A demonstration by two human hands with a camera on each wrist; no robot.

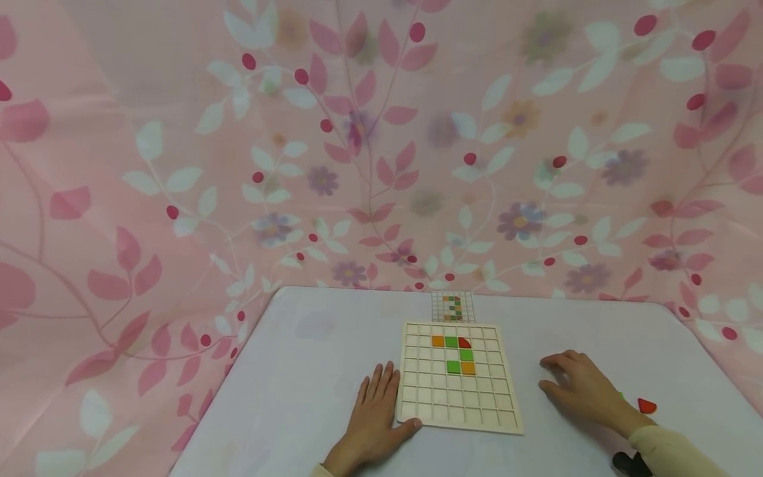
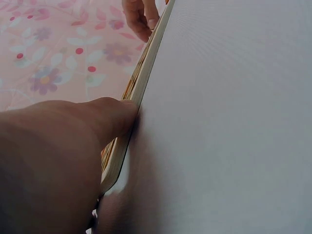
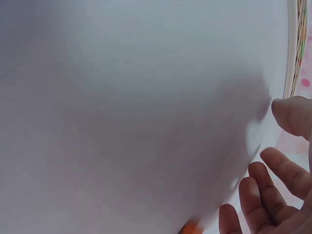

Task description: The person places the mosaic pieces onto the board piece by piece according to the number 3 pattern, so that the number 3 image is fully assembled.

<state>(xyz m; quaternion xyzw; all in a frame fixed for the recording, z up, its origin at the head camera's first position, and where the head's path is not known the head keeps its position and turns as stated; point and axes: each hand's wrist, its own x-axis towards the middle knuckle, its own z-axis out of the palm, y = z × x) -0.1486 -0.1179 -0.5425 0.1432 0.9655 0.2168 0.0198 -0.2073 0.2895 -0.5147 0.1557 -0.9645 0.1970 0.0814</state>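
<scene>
Two bare hands lie on a pale lilac-grey table top (image 1: 310, 371), one at each side of a square wooden grid board (image 1: 459, 416) with thin light-wood ribs. No writing or brand can be read on anything; the small printed pattern card (image 1: 453, 307) behind the board shows only coloured squares, too small to make out more.

The left hand (image 1: 372, 417) is flat and relaxed, fingers straight on the table, and its thumb touches the near left corner of the board; it grasps nothing. In the left wrist view the thumb (image 2: 109, 117) presses against the edge of the board (image 2: 141, 83). The right hand (image 1: 581, 387) rests on the table to the right of the board, apart from it, with fingers spread and only loosely bent, holding nothing.

Six coloured tiles sit in the cells of the board, beyond the fingertips of the left hand: two orange square tiles (image 1: 438, 341), three green square tiles (image 1: 452, 342) and one red rounded tile (image 1: 464, 343). One more red rounded tile (image 1: 646, 405) lies loose on the table just behind the right wrist, with a bit of green beside it, mostly hidden.

Behind and around the table hangs a pink cloth (image 1: 179, 165) printed with leaves, berries and purple flowers.
</scene>
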